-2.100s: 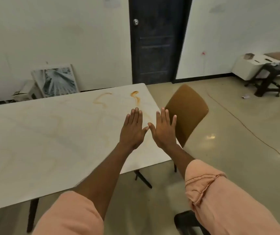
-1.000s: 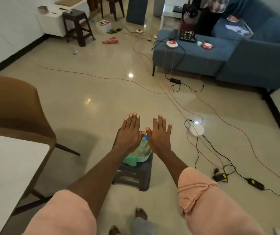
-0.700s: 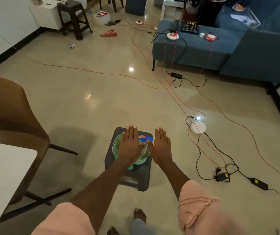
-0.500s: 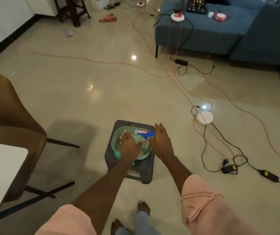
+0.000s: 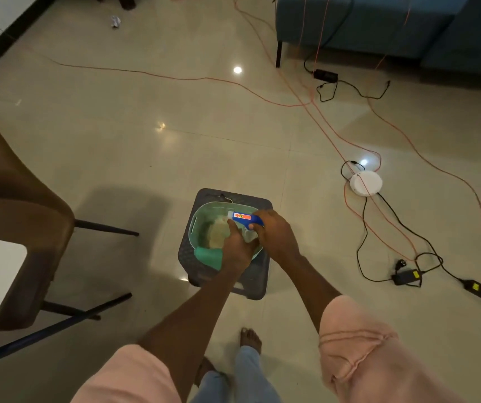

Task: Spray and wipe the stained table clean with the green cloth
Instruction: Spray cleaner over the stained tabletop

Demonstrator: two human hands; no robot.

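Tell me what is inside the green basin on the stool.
The green basin holds a blue spray bottle, gripped by the right hand, and pale, blurry contents. The left hand reaches in and covers the near part. A green cloth hangs over its rim.

Open floor rings the stool; chair crowds its left.

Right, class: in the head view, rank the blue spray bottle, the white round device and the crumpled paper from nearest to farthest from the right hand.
1. Blue spray bottle: at the right hand, over the basin.
2. White round device: on the floor, right.
3. Crumpled paper: far upper left.
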